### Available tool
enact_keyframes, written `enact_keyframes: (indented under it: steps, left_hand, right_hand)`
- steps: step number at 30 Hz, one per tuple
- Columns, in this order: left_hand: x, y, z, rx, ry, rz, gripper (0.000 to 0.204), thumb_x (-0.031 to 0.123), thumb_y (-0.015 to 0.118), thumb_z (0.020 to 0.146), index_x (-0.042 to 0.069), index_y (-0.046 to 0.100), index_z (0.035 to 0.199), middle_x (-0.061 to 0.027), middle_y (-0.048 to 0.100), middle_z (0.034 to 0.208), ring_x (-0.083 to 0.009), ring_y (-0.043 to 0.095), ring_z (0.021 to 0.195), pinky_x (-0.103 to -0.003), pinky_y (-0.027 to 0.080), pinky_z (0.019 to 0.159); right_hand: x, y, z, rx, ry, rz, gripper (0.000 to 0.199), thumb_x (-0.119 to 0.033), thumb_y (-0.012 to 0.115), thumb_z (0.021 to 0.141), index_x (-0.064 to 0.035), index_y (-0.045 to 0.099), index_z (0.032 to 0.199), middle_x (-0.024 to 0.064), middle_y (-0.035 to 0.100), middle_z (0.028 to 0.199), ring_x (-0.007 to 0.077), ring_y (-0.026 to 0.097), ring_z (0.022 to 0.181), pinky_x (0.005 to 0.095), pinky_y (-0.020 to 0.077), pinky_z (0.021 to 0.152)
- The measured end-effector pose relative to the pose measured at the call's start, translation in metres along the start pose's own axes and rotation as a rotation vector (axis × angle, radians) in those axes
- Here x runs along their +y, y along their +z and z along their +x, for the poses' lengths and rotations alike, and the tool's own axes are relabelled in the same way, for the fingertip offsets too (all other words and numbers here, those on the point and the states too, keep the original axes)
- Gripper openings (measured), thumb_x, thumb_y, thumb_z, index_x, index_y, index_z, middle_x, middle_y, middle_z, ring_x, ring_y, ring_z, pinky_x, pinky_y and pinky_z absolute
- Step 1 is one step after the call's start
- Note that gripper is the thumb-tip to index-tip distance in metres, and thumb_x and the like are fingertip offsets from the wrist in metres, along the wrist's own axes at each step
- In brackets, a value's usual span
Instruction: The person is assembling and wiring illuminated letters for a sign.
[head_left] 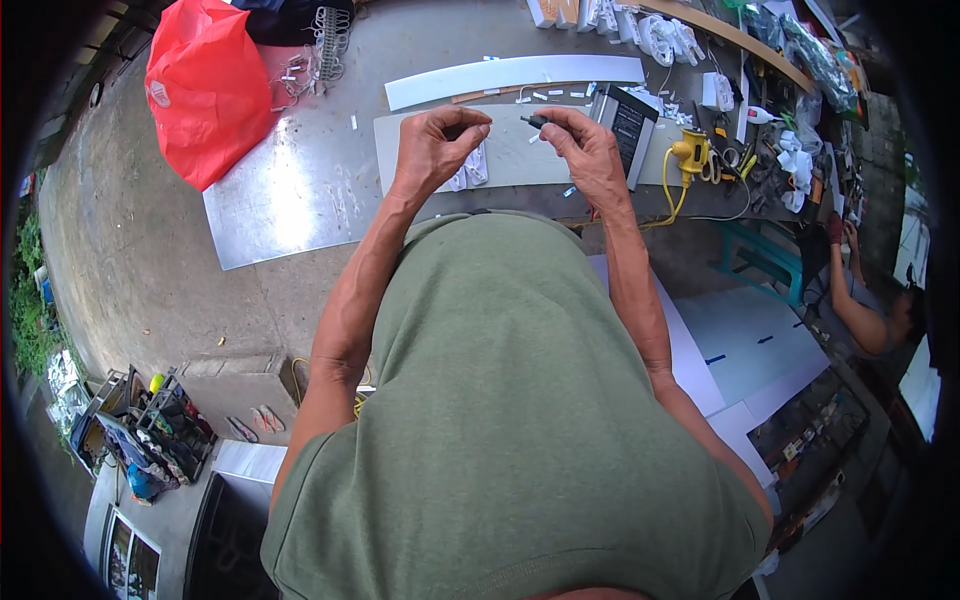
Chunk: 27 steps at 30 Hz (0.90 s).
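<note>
One stubby dark piece (534,122) hung above a smooth grey board (545,165) on the shiny metal surface (290,205).
The right hand (592,155) pinched it; the left hand (432,150) curled apart, its hold unclear.

Metal tabletop (300,200)'s gleaming all smooth and glossy, that red plastic bag (208,95)'s looking kinda crinkly, and the green cloth T-shirt (500,370) is looking totally matt.

Box (624,124) on panel (540,172), beside right hand (594,156)
</note>
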<state>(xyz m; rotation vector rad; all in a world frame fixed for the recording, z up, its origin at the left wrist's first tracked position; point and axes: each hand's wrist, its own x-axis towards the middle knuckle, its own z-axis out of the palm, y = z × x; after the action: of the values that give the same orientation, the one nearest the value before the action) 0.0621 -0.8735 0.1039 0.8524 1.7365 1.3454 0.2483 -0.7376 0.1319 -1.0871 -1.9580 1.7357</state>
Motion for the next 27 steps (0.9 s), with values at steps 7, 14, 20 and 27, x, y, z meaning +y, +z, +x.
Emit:
enact_keyframes:
  steps: [7,14,20,27]
  left_hand:
    - [0.014,0.006,0.001,0.068,0.159,0.178,0.012,0.007,0.074,0.087,0.003,0.077,0.097,-0.0101,0.074,0.087,-0.0158,0.070,0.073,-0.028,0.056,0.066]
    - [0.016,0.007,0.000,0.081,0.208,0.206,0.010,0.006,0.074,0.086,0.003,0.077,0.095,-0.0109,0.072,0.084,-0.0196,0.070,0.072,-0.030,0.055,0.065]
    - [0.012,0.008,0.001,0.080,0.228,0.204,0.010,0.007,0.074,0.086,0.004,0.077,0.095,-0.0110,0.071,0.081,-0.0202,0.067,0.067,-0.033,0.052,0.061]
    - [0.009,0.009,0.001,0.059,0.209,0.203,0.009,0.008,0.074,0.086,0.004,0.077,0.094,-0.0106,0.070,0.079,-0.0198,0.066,0.067,-0.032,0.052,0.061]
  right_hand:
    - [0.001,-0.003,0.011,-0.020,-0.068,-0.176,0.019,-0.007,0.064,0.095,-0.0047,0.073,0.111,0.0010,0.064,0.084,0.0088,0.055,0.071,0.0247,0.0465,0.063]
    - [0.000,-0.003,0.018,-0.039,-0.072,-0.166,0.018,-0.005,0.063,0.095,-0.0025,0.073,0.110,0.0016,0.062,0.082,0.0092,0.054,0.069,0.0250,0.0475,0.063]
    - [-0.001,-0.001,0.020,-0.051,-0.059,-0.208,0.018,-0.004,0.064,0.094,-0.0027,0.073,0.109,0.0018,0.061,0.082,0.0093,0.054,0.069,0.0258,0.0476,0.064]
    - [0.001,0.000,0.019,-0.052,-0.096,-0.188,0.017,-0.004,0.064,0.093,-0.0031,0.073,0.108,0.0011,0.061,0.080,0.0096,0.054,0.068,0.0259,0.0470,0.063]
